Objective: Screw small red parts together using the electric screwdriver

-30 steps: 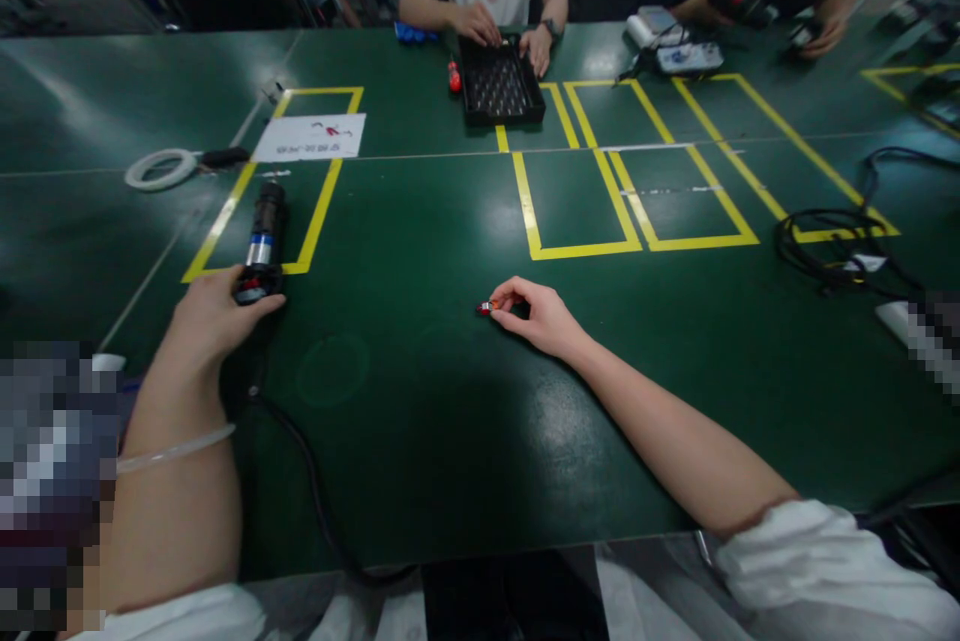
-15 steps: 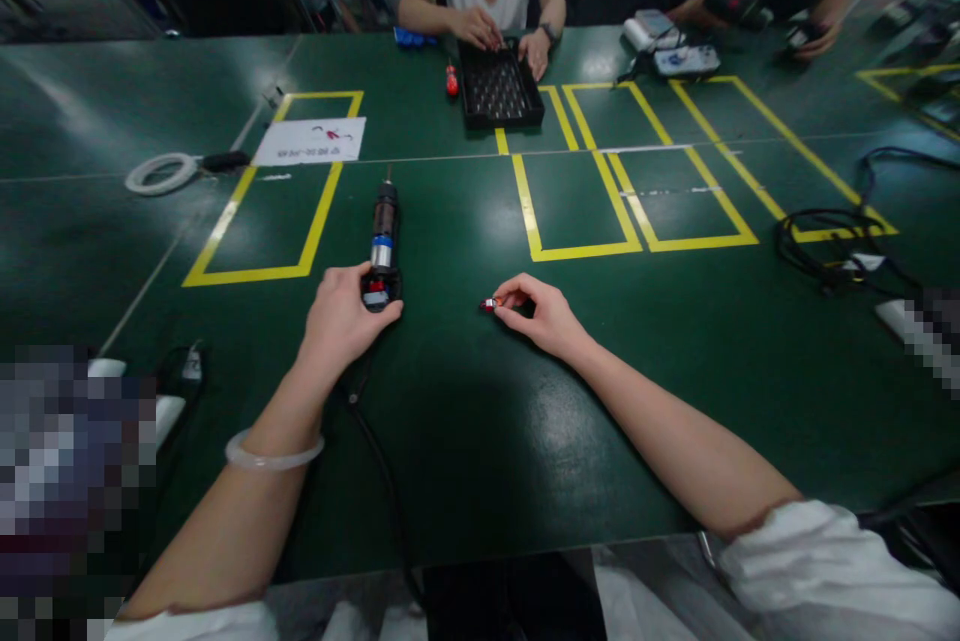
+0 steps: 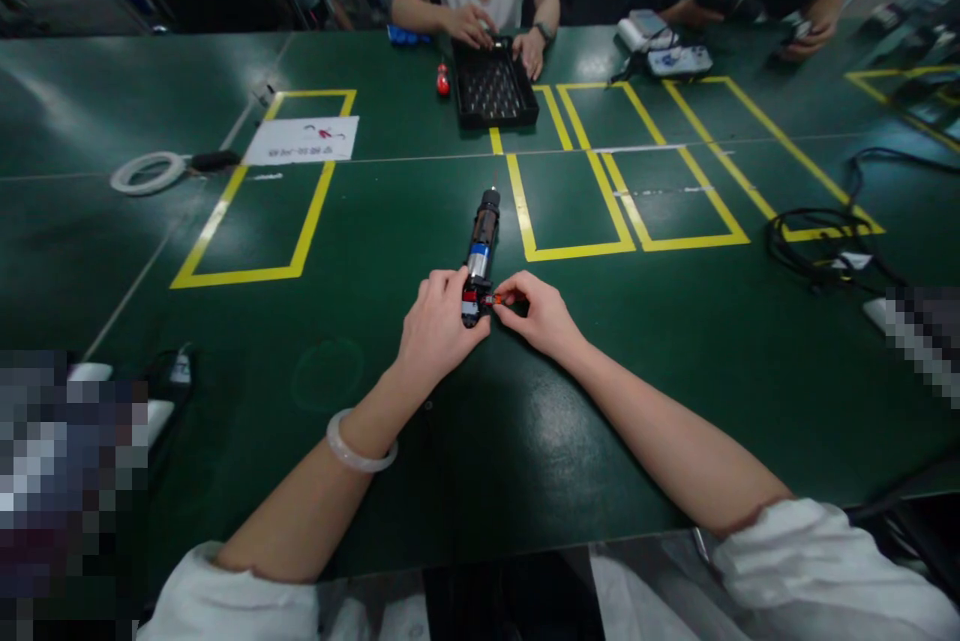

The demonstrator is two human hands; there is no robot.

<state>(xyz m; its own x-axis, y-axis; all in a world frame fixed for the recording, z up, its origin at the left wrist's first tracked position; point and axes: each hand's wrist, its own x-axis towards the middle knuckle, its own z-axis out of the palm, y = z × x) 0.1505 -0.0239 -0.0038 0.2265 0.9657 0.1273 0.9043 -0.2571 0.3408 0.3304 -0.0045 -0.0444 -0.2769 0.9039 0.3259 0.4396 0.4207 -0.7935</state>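
My left hand (image 3: pixel 444 329) is wrapped round the rear end of an electric screwdriver (image 3: pixel 481 239) whose inner motor and red and white parts are exposed. The tool lies on the green table, its tip pointing away from me and slightly right. Between the thumb and fingertips of my right hand (image 3: pixel 541 313) is a small red part (image 3: pixel 492 300), possibly a wired connector. It meets the right side of the tool's rear end; whether it is plugged in is too small to tell.
Across the table a person's hands work at a black tray (image 3: pixel 496 113) of small metal pieces, beside a red screwdriver (image 3: pixel 442 79). A paper sheet (image 3: pixel 301 140) and a white coil (image 3: pixel 148 173) lie left. Black cables (image 3: pixel 806 246) sit right. Yellow tape marks rectangles.
My left hand has brought the electric screwdriver rightward, up against the small red part. The tool now leans right. My right hand has stayed nearly in place.
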